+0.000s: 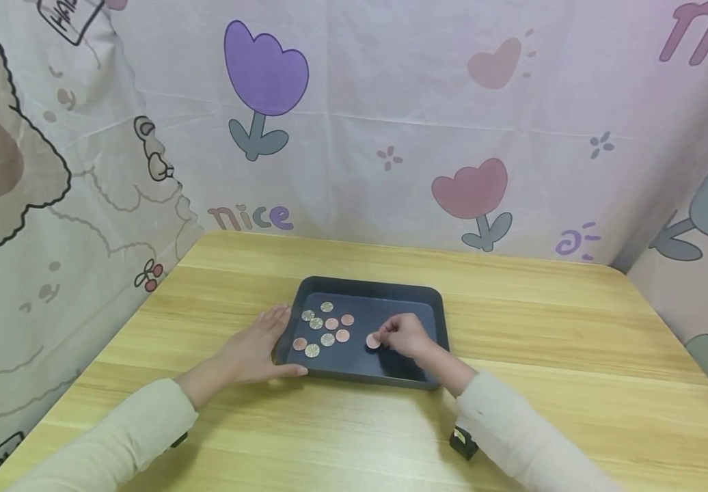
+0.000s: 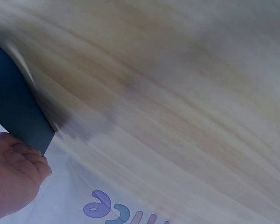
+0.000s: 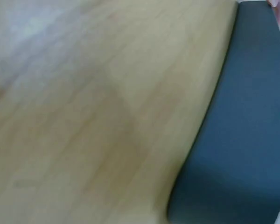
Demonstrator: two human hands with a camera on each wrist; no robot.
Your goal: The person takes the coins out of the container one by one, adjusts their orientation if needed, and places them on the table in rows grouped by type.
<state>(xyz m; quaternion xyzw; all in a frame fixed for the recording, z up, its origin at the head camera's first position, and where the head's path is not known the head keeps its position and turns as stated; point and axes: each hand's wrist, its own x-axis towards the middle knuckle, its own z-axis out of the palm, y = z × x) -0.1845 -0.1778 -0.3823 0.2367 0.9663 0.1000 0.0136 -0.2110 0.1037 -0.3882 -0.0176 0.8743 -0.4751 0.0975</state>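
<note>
A dark rectangular tray [image 1: 385, 377] on the wooden table holds several round coins, all in its left half. Some are golden, like the coin [image 1: 311, 350] near the front; others are pinkish copper, like the coin [image 1: 300, 344] by the left wall. My right hand [image 1: 406, 335] reaches in over the right half and pinches a copper coin [image 1: 373, 341] between thumb and fingertips, low over the tray floor. Along the tray's left side rests my left hand [image 1: 252, 352], fingers extended against the wall and thumb at the front corner. The left wrist view shows its fingertips by the tray wall [image 2: 18, 98].
Bare wooden tabletop [image 1: 545, 342] surrounds the tray. A printed cloth [image 1: 360, 82] with flowers and lettering hangs behind the table and along its sides. A small black device [image 1: 463, 443] sits at my right wrist, under the cream sleeve [image 1: 526, 430].
</note>
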